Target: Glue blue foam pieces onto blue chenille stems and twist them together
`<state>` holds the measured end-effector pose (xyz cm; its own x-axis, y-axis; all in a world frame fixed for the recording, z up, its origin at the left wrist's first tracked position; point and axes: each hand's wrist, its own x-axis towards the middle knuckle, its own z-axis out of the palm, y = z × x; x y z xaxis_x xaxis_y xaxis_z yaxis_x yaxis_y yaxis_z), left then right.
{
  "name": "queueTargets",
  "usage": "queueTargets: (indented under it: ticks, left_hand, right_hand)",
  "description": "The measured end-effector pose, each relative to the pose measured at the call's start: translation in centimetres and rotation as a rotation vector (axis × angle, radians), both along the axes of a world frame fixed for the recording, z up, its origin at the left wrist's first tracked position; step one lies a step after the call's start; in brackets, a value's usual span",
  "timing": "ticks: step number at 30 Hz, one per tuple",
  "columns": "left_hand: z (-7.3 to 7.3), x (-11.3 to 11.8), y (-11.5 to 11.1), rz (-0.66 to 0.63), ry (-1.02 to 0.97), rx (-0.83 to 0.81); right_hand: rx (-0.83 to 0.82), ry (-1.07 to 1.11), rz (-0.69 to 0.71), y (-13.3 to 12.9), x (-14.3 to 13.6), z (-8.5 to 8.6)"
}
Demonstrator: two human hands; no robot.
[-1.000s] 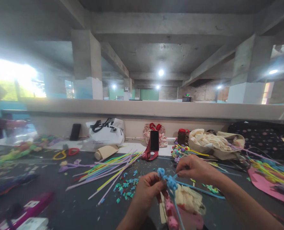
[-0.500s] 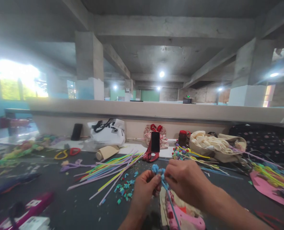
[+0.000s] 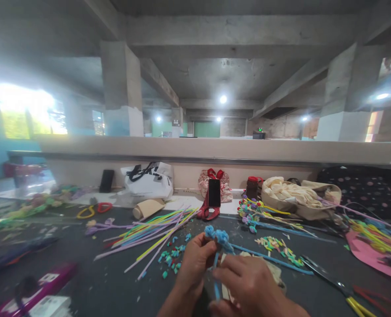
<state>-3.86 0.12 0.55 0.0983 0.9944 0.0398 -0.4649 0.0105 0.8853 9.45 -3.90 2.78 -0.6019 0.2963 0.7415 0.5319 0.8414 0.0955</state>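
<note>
My left hand [image 3: 193, 262] pinches a looped, flower-like piece of blue pipe cleaner [image 3: 218, 235] between thumb and fingers, above the dark table. From it one long blue stem [image 3: 271, 257] runs out to the right, and another length drops toward me. My right hand [image 3: 248, 281], lower and to the right, has its fingers curled around that hanging length. Its fingertips are partly hidden and a little blurred. Below the hands lies a beige cloth item [image 3: 274, 273], mostly covered by my right hand. Small cut blue and green bits [image 3: 172, 257] are scattered left of my left hand.
Loose coloured pipe cleaners [image 3: 149, 235] fan out at left. Scissors with yellow handles [image 3: 334, 281] lie at right, near pale cut bits [image 3: 279, 248]. Behind stand a phone [image 3: 214, 193], a white bag [image 3: 147, 182], finished small flowers [image 3: 248, 213] and a cloth-filled basket [image 3: 301, 209].
My right hand has moved down from the blue loops to the hanging stem. A blue stem now points right, and the scissors and pale bits at right have come into view.
</note>
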Motion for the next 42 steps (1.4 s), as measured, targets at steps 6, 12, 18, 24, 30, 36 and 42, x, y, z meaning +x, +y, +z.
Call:
queueTargets:
  ticks: [6, 12, 18, 24, 30, 36, 42]
  left_hand:
    - [1.3, 0.1, -1.1, -0.079, -0.082, 0.034]
    - [1.1, 0.5, -1.0, -0.063, -0.104, 0.06]
    - [0.9, 0.3, -1.3, -0.067, -0.031, -0.008]
    - [1.2, 0.1, -1.3, -0.088, 0.001, 0.1]
    - [1.5, -0.1, -1.4, -0.007, 0.102, 0.145]
    - [1.5, -0.5, -1.1, -0.091, 0.188, 0.127]
    - [1.3, -0.7, -0.8, -0.057, 0.2, 0.141]
  right_hand:
    - [-1.046, 0.668, 0.039, 2.1, 3.4, 1.3]
    - [-1.654, 0.653, 0.36, 4.0, 0.7, -2.8]
    - [-1.734, 0.876, 0.582, 2.5, -1.9, -3.4]
    - [-1.379, 0.695, 0.362, 3.3, -0.2, -2.4]
    - [-1.081, 0.489, 0.17, 4.0, 2.1, -0.7]
    - [-1.508, 0.562, 0.276, 3.9, 2.4, -0.7]
    - [-1.584, 0.783, 0.312, 3.9, 1.7, -2.3]
